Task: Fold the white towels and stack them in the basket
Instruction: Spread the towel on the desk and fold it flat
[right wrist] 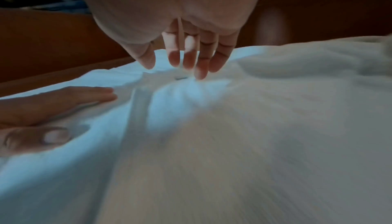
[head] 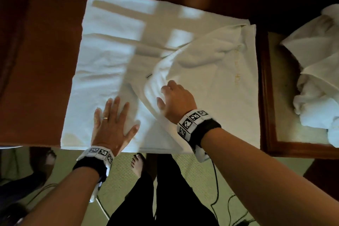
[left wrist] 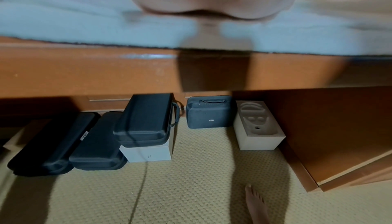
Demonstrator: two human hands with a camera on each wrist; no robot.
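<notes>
1. Head view: the left hand (head: 111,124) lies flat, fingers straight and spread, pressing on the near part of the big white towel (head: 110,46); a ring sits on one finger.
2. Just right of the left hand, the right hand (head: 177,100) is over a folded-over flap of the same towel, fingers pointing down with the tips at the cloth. From the right wrist view the fingers (right wrist: 201,69) are loosely bent and nearly straight, with one tip touching the bunched fabric; they are not closed around anything.
3. Beside the right hand's fingertips a small dark tag (head: 149,75) lies on the towel.
4. The towel is spread across the brown worktop (head: 36,79), its near edge at the worktop's front edge; the right part is turned back over itself and wrinkled.
5. Right of the towel, a heap of crumpled white towels (head: 315,71) sits on a wood-framed surface (head: 266,97).
6. Below the worktop, the left wrist view shows dark zip cases (left wrist: 146,120) and pale boxes (left wrist: 257,127) on beige carpet (left wrist: 191,185), plus a bare foot (left wrist: 255,204).
</notes>
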